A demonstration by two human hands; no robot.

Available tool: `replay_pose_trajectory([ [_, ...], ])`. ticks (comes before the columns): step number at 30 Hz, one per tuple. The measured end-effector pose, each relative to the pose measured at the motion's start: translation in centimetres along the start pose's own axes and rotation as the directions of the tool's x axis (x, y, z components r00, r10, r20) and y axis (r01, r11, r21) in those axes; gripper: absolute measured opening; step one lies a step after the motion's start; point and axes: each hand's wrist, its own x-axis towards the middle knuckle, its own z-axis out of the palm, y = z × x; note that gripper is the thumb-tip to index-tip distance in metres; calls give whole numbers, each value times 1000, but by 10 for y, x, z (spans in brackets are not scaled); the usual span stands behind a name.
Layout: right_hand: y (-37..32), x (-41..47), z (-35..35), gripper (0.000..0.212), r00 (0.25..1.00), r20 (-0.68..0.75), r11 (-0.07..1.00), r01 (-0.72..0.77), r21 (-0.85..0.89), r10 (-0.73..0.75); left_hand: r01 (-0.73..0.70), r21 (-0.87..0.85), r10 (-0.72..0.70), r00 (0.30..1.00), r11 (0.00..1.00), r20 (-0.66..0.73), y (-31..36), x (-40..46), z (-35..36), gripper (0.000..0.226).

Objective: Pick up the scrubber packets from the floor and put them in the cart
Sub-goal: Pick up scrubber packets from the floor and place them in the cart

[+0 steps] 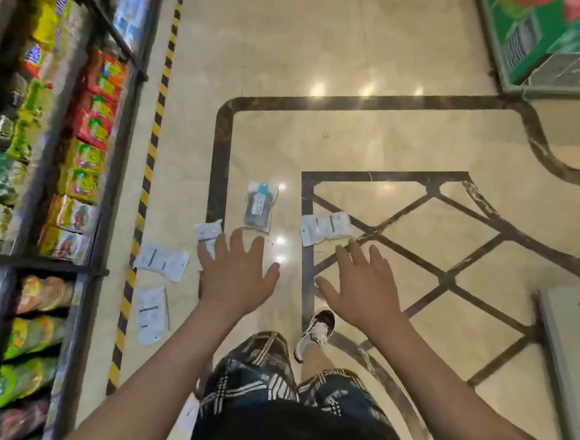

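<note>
just past your left fingertips is where the action is: the dark scrubber packet (258,206) lies on the marble floor (355,148) straight ahead of your left hand (235,274), long axis pointing away from you, same line as your fingers. that hand is spread flat, palm down, holding nothing, and it's the nearer one to that packet. your right hand (359,286) is also splayed and empty, with a white packet (326,227) lying crosswise just beyond its fingers. another small white packet (208,234) sits partly under your left fingertips in view, can't tell if you're touching it. two more white ones (162,262) and (152,309) are off to the left of your left wrist, near the striped floor tape (147,175). no cart in view, so i'd guess you'll have to turn for the drop.
</note>
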Motion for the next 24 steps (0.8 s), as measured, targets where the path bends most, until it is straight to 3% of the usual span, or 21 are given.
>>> replay_pose_trajectory([
  [5,25,108,22,67,1000,-13,1000,29,7,-29,7,-33,-7,1000,999,17,9,112,27,66],
  [7,38,161,68,56,996,87,1000,23,0,-23,34,-39,-31,998,999,62,6,167,66,69],
  [12,87,311,238,56,946,322,994,2,-109,33,103,17,-104,962,995,253,-14,342,235,72],
  [15,119,411,332,56,941,334,991,-18,-130,61,129,22,-130,948,991,290,-33,447,341,62],
  [19,160,535,447,86,938,337,950,30,-312,81,163,-64,-144,961,985,235,-59,574,448,64],
  [22,182,598,505,114,965,261,901,116,-419,-3,220,-50,-209,963,974,169,-73,635,504,76],
  [24,196,621,526,129,953,301,856,189,-482,-41,283,-82,-273,955,955,115,-75,654,530,80],
])
